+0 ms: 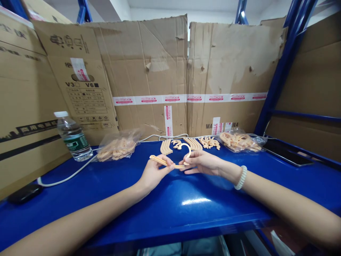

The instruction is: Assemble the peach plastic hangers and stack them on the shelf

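Note:
Above the blue shelf, my left hand (pixel 154 173) pinches a light orange plastic hanger arm (pixel 160 160), a slim strip that slants across the fingers. My right hand (pixel 201 163) grips a hanger hook (pixel 189 151) of the same plastic, its curve pointing up. The inner end of the arm meets the base of the hook between both hands; fingers partly cover the joint. Behind them lie a row of curved hanger arms (pixel 165 146), a second row of arms (pixel 194 144) and a small heap of loose hooks (pixel 210 142). Several hooks (pixel 176 143) sit between the rows.
Clear bags of orange parts stand left (pixel 117 146) and right (pixel 241 140). A water bottle (pixel 73 137), white cable (pixel 66 177) and black object (pixel 25 193) are at left. A dark phone-like slab (pixel 289 153) lies right. Cardboard (pixel 149 78) walls the back.

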`<state>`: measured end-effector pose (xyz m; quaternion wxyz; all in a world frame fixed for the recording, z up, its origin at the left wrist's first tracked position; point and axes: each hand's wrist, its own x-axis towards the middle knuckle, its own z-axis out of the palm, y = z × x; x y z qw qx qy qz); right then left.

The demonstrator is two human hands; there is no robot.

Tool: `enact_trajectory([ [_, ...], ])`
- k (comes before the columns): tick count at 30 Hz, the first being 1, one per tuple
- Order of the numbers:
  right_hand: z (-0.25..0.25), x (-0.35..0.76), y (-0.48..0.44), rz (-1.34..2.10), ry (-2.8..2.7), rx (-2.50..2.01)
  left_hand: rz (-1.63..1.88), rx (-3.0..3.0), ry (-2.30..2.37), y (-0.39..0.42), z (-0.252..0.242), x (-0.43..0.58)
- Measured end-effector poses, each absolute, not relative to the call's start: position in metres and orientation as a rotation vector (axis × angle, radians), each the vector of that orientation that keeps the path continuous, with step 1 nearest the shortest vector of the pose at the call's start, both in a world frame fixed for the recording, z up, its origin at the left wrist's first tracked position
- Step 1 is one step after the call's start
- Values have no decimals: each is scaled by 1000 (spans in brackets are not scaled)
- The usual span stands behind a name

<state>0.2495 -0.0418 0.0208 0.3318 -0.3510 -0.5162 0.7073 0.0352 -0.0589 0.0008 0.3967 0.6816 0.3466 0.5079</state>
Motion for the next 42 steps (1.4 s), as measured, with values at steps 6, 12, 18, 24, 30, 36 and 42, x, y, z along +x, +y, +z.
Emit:
enact_trajectory([
  [6,18,247,-40,1880,-1356,-919,1329,1740,846,-61,1,36],
  [12,18,244,-40,1843,-1339,-934,1347,1746,830,-61,-1,36],
  [18,18,240,-42,1744,-1314,-970,1347,1804,819,-62,0,35],
  [24,16,234,-46,1631,-1314,-994,1328,1850,819,-64,-1,35],
  [30,11,231,-46,1528,-1325,-996,1305,1847,827,-61,-3,36],
  [36,7,229,-45,1465,-1348,-965,1277,1817,884,-63,-1,36],
  [42,3,231,-42,1468,-1375,-954,1306,1706,993,-62,2,36],
])
